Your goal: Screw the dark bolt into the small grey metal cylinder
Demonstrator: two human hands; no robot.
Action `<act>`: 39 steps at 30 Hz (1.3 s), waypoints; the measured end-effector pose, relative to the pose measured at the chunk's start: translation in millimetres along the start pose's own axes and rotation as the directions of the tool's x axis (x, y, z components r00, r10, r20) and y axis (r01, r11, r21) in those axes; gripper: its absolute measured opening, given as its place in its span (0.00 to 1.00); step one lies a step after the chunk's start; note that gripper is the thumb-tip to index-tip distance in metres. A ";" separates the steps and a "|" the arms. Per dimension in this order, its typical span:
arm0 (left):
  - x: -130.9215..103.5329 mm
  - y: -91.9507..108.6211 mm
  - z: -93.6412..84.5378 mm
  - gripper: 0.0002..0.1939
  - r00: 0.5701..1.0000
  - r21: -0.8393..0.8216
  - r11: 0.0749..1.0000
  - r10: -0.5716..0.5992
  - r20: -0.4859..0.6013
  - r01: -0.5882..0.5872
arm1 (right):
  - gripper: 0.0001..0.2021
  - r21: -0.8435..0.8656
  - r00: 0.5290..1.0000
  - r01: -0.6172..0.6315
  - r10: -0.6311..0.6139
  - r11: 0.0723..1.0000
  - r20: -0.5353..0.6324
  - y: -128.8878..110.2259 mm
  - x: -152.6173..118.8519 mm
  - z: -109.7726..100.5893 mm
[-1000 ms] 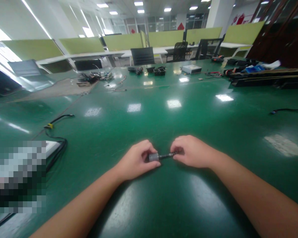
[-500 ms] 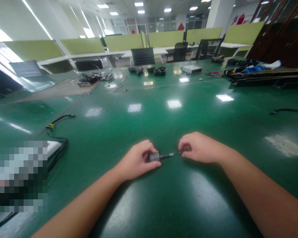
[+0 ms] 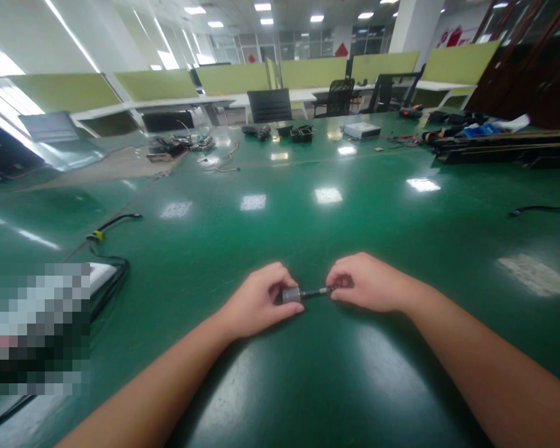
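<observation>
My left hand is closed around a short grey cylinder with a thin dark shaft. The shaft points right and has a lighter tip. Opposite it, my right hand pinches a small dark, metallic-looking piece between thumb and fingers. This piece meets the tip of the shaft or lies right against it; whether they are joined I cannot tell. Most of the small piece is hidden by the fingers. Both hands are low over the glossy green tabletop.
At the left lie a black cable and a blurred-out pale object. Another cable comes in from the right. Along the far side are a silver box, tangled electronics and long dark bars.
My right hand has moved left, bringing the small dark piece up to the shaft's tip and closing the gap between them. My left hand has stayed nearly still.
</observation>
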State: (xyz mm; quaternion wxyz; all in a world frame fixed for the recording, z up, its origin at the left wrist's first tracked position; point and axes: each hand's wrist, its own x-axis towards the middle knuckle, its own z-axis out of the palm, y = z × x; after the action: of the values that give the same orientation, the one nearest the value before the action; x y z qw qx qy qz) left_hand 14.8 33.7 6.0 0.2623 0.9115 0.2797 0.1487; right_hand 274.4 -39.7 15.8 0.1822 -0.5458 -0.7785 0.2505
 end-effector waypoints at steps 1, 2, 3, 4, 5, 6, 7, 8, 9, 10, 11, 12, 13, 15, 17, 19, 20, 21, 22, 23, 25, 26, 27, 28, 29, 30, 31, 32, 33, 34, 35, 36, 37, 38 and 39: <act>0.0 -0.3 0.3 0.13 1.000 0.000 1.000 0.003 -0.002 -0.003 | 0.05 0.008 1.000 0.001 -0.001 1.000 -0.002 -1.3 1.3 2.3; -0.1 -0.7 0.7 0.13 1.000 0.001 1.000 0.006 -0.005 -0.006 | 0.05 0.015 1.000 0.005 -0.005 1.000 -0.007 -2.9 3.2 5.4; -0.2 -1.1 1.2 0.13 1.000 0.001 1.000 0.009 -0.010 -0.009 | 0.05 0.019 1.000 0.016 -0.016 1.000 -0.015 -4.9 5.7 9.3; -0.4 -1.4 1.8 0.13 1.000 0.001 1.000 0.011 -0.015 -0.011 | 0.04 0.015 0.999 0.031 -0.031 0.999 -0.030 -7.2 8.6 13.9; -0.6 -1.6 2.3 0.12 1.000 -0.001 1.000 0.015 -0.022 -0.015 | 0.05 -0.003 0.996 0.067 -0.067 0.998 -0.051 -9.6 11.7 19.0; -0.8 -1.8 2.7 0.12 0.999 -0.002 1.000 0.018 -0.030 -0.019 | 0.06 -0.023 0.991 0.110 -0.112 0.994 -0.074 -11.9 14.9 24.2; -1.1 -1.8 3.0 0.12 0.999 -0.004 1.000 0.021 -0.039 -0.021 | 0.06 -0.052 0.985 0.149 -0.153 0.987 -0.086 -14.1 17.7 28.9; -1.4 -1.8 3.1 0.12 0.999 -0.006 1.000 0.022 -0.048 -0.022 | 0.06 -0.093 0.979 0.176 -0.184 0.980 -0.090 -15.8 20.0 32.9; -1.7 -1.7 3.1 0.13 0.998 -0.010 1.000 0.023 -0.055 -0.024 | 0.06 -0.126 0.976 0.188 -0.200 0.974 -0.091 -17.1 21.5 35.9; -2.0 -1.5 2.9 0.13 0.998 -0.016 1.000 0.025 -0.057 -0.026 | 0.07 -0.152 0.974 0.191 -0.206 0.970 -0.094 -17.8 22.3 37.8; -2.3 -1.3 2.6 0.14 0.998 -0.024 0.999 0.025 -0.055 -0.026 | 0.07 -0.169 0.974 0.189 -0.207 0.967 -0.095 -18.1 22.3 38.7; -2.4 -1.1 2.2 0.15 0.999 -0.035 0.999 0.028 -0.045 -0.030 | 0.07 -0.175 0.974 0.186 -0.205 0.967 -0.096 -18.1 21.8 38.7; -2.6 -0.9 1.7 0.14 0.999 -0.046 0.999 0.027 -0.034 -0.029 | 0.08 -0.174 0.974 0.185 -0.204 0.967 -0.096 -17.9 20.8 38.1; -2.5 -0.5 0.8 0.12 1.000 -0.067 0.998 0.019 -0.019 -0.020 | 0.07 -0.158 0.975 0.188 -0.204 0.969 -0.090 -17.5 18.6 36.1; -2.2 0.1 -0.2 0.11 1.000 -0.077 0.997 0.016 -0.015 -0.017 | 0.07 -0.138 0.976 0.187 -0.200 0.973 -0.085 -17.6 16.8 34.6; -1.9 0.5 -1.0 0.12 1.000 -0.083 0.996 0.026 -0.009 -0.026 | 0.07 -0.120 0.978 0.180 -0.191 0.976 -0.088 -18.1 15.8 34.3; -1.9 0.6 -1.3 0.12 1.000 -0.088 0.996 0.028 -0.005 -0.029 | 0.07 -0.112 0.978 0.177 -0.188 0.978 -0.092 -18.4 15.6 34.6; -1.9 0.4 -1.4 0.12 1.000 -0.095 0.995 0.026 -0.001 -0.026 | 0.07 -0.105 0.978 0.176 -0.186 0.979 -0.096 -18.7 15.5 34.9; -1.9 0.2 -1.5 0.12 1.000 -0.103 0.994 0.020 0.003 -0.020 | 0.06 -0.100 0.977 0.176 -0.186 0.979 -0.102 -18.8 15.4 35.4; -2.0 -0.2 -1.4 0.12 1.000 -0.110 0.994 0.012 0.006 -0.011 | 0.06 -0.095 0.977 0.177 -0.186 0.980 -0.103 -18.9 15.3 35.7; -2.3 -1.1 -0.9 0.11 1.000 -0.115 0.993 -0.003 0.005 0.003 | 0.05 -0.090 0.977 0.176 -0.185 0.980 -0.104 -18.7 15.2 36.2; -2.4 -1.4 -0.7 0.10 1.000 -0.115 0.993 -0.005 0.003 0.005 | 0.05 -0.089 0.977 0.175 -0.184 0.981 -0.105 -18.6 15.1 36.2; -2.4 -1.7 -0.4 0.10 1.000 -0.114 0.993 -0.006 0.003 0.007 | 0.05 -0.089 0.978 0.174 -0.183 0.981 -0.104 -18.5 15.1 36.1; -2.3 -1.8 -0.1 0.10 1.000 -0.113 0.994 -0.007 0.003 0.007 | 0.05 -0.091 0.978 0.173 -0.182 0.981 -0.103 -18.5 15.1 36.0; -2.1 -1.8 0.1 0.10 1.000 -0.113 0.994 -0.007 0.004 0.008 | 0.05 -0.091 0.978 0.172 -0.181 0.981 -0.104 -18.6 15.1 35.8; -1.9 -1.7 0.2 0.10 1.000 -0.112 0.994 -0.009 0.005 0.009 | 0.05 -0.091 0.978 0.172 -0.181 0.981 -0.104 -18.8 15.2 35.7; -1.6 -1.6 0.3 0.10 1.000 -0.111 0.994 -0.010 0.007 0.011 | 0.05 -0.091 0.978 0.171 -0.180 0.981 -0.104 -19.2 15.2 35.6; -1.4 -1.5 0.4 0.10 1.000 -0.110 0.994 -0.012 0.007 0.013 | 0.05 -0.091 0.978 0.172 -0.181 0.981 -0.105 -19.7 15.3 35.5; -1.2 -1.3 0.4 0.10 1.000 -0.109 0.994 -0.013 0.007 0.014 | 0.05 -0.093 0.977 0.173 -0.183 0.980 -0.107 -20.2 15.3 35.6; -1.0 -1.1 0.4 0.10 1.000 -0.109 0.994 -0.015 0.008 0.016 | 0.04 -0.095 0.976 0.176 -0.186 0.980 -0.111 -20.6 15.4 35.8; -1.0 -0.9 0.4 0.10 1.000 -0.108 0.994 -0.019 0.008 0.020 | 0.04 -0.099 0.975 0.180 -0.191 0.979 -0.116 -20.9 15.4 36.1; -1.0 -0.6 0.4 0.10 1.000 -0.108 0.994 -0.023 0.011 0.024 | 0.04 -0.102 0.973 0.185 -0.196 0.977 -0.120 -21.0 15.5 36.6; -1.1 -0.4 0.5 0.10 1.000 -0.108 0.994 -0.028 0.013 0.030 | 0.04 -0.102 0.972 0.190 -0.202 0.976 -0.123 -20.9 15.6 37.2; -1.2 -0.1 0.5 0.11 0.999 -0.107 0.994 -0.034 0.015 0.036 | 0.04 -0.101 0.970 0.195 -0.207 0.976 -0.125 -20.7 15.7 37.8; -1.3 0.1 0.7 0.11 0.999 -0.105 0.994 -0.040 0.016 0.041 | 0.04 -0.097 0.969 0.200 -0.211 0.975 -0.126 -20.4 15.9 38.4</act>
State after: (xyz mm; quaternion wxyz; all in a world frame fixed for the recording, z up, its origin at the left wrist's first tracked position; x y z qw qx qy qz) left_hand 14.1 32.6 5.3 0.3148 0.8916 0.2881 0.1514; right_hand 232.1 -37.8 -3.1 0.2369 -0.4850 -0.8265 0.1599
